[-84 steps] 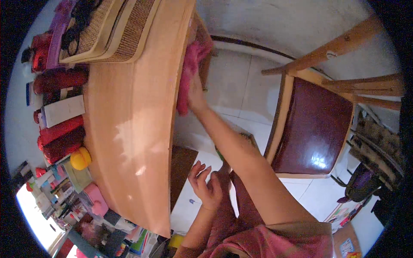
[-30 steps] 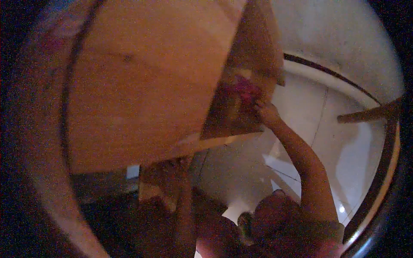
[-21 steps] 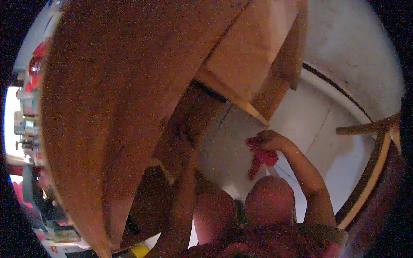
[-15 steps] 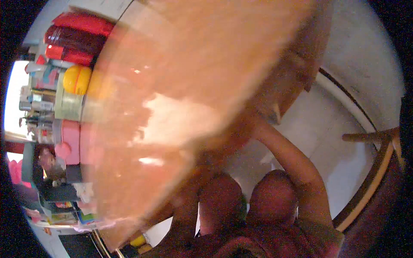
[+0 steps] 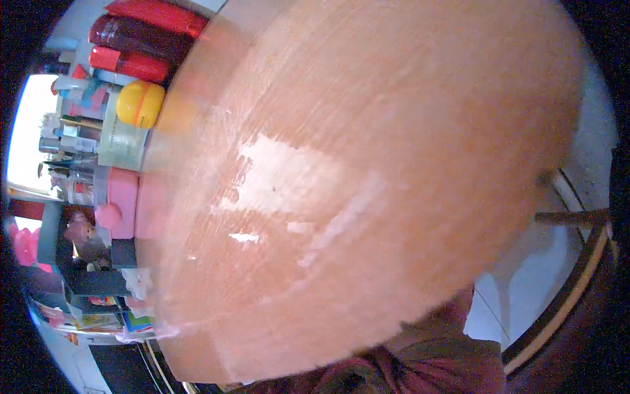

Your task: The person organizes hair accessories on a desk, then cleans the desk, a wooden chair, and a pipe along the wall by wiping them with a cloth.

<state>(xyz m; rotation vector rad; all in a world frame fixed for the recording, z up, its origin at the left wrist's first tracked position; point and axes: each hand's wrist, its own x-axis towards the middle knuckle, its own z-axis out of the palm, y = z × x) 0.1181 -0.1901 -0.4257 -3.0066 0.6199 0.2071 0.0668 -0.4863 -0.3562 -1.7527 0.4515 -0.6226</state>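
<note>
Table (image 5: pixel 407 164) takes up the middle of the head view, its smooth, tan top spreading in front of the person and reaching over part of the dark red clothing (image 5: pixel 440 354) at the lower edge. Both hands are out of sight, so whether they are spread, pressed together or pinching something cannot be told, nor whether either one touches the table. White patches of reflected light lie on the top left of its middle. Along the far left side stand a yellow rounded object (image 5: pixel 140 104), a pale green flat thing (image 5: pixel 123 154), a pink box (image 5: pixel 123 197) and a dark red cylinder (image 5: pixel 138 39), with faint yellow and pink reflections just beside them. Right of the table, pale floor tiles (image 5: pixel 525 276) and a wooden chair (image 5: pixel 567 295) show, the chair partly cut off.
</note>
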